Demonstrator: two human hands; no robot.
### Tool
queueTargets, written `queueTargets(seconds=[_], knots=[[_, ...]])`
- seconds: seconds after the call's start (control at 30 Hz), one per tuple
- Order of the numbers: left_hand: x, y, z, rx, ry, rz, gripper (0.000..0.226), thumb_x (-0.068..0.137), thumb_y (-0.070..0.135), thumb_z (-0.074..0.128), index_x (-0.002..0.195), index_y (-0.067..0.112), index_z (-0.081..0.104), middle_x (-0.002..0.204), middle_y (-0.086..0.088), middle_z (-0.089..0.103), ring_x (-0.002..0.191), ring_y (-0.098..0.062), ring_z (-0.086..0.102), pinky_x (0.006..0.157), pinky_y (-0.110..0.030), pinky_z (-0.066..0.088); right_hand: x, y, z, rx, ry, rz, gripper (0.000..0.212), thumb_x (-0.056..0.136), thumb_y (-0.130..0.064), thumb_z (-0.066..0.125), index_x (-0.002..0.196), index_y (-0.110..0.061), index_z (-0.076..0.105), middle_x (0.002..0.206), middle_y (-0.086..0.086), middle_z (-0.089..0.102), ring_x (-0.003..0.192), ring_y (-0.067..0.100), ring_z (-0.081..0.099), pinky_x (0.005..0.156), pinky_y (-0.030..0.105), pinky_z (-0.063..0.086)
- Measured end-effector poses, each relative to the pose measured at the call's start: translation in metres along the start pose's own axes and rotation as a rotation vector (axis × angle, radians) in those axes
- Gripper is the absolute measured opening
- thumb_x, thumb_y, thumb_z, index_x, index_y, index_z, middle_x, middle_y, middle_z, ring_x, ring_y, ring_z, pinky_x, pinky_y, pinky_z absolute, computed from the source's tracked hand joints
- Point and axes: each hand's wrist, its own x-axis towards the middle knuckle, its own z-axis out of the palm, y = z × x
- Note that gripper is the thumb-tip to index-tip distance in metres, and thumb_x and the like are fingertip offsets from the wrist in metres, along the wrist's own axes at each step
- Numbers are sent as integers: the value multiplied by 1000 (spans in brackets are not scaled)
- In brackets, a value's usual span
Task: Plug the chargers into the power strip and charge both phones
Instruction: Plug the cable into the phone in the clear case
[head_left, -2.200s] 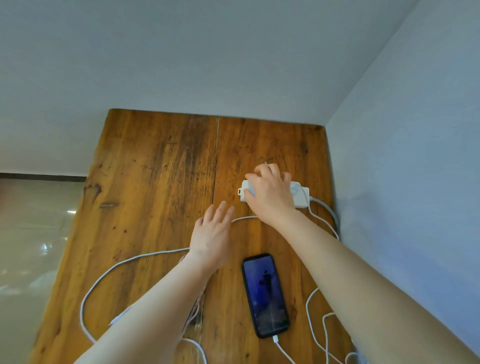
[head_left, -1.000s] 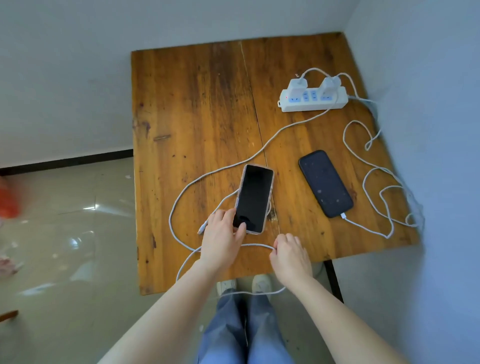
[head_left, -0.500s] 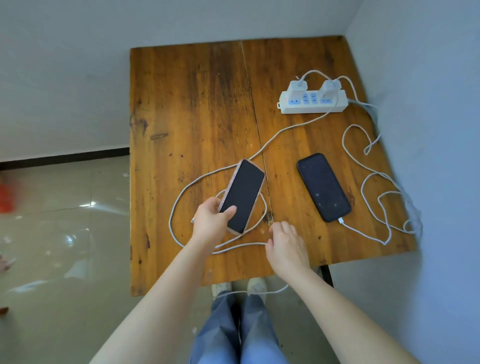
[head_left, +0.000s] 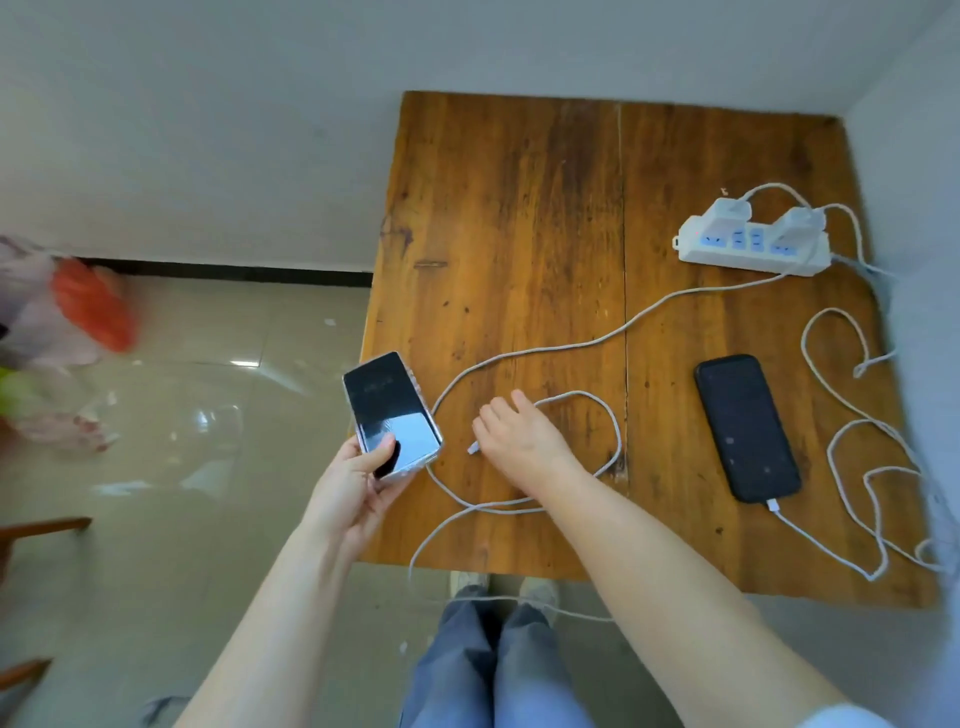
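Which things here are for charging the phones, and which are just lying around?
For the job:
held phone in the left hand
black phone, cable plugged in
power strip with two chargers
loose cable end by the right hand

Just lying about:
blurry red thing on the floor

Phone (head_left: 392, 415) now lifted off table (head_left: 519, 234).

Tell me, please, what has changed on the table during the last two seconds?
The right hand left the power strip and now reaches for the free cable end. The left hand took hold of the light phone and lifted it off the table, toward its left edge. The black phone stays flat with its cable in, and both chargers stay in the strip.
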Motion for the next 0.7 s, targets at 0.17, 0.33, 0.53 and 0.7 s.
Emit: queueTargets(seconds=[0.17, 0.33, 0.53, 0.7], knots=[[-8, 0, 9, -57, -14, -38, 21, 94, 3, 55, 114, 6, 51, 111, -17, 68, 92, -26, 69, 70, -28, 59, -8, 8, -18, 623, 48, 276, 25, 93, 2, 39, 114, -8, 48, 108, 13, 56, 102, 31, 52, 85, 41, 46], [-41, 7, 37, -85, -69, -49, 27, 93, 8, 58, 119, 9, 52, 106, -13, 71, 81, -20, 73, 57, -24, 59, -51, 25, -70, 985, 173, 555, 32, 98, -24, 27, 78, -11, 48, 80, 3, 46, 77, 20, 47, 68, 37, 40], [-99, 6, 71, -119, -155, -38, 43, 91, 11, 62, 132, 7, 49, 114, -18, 69, 92, -23, 72, 62, -26, 59, -124, 28, -137, 1222, 287, 555, 41, 102, -27, 32, 78, -3, 55, 72, 2, 48, 66, 11, 44, 59, 25, 36], [-135, 3, 89, -168, -212, -38, 38, 91, 9, 62, 127, 7, 51, 107, -18, 71, 93, -25, 72, 69, -27, 59, -162, 18, -158, 1282, 262, 516, 42, 101, -31, 39, 73, -5, 58, 57, -1, 44, 54, 9, 42, 53, 25, 34]])
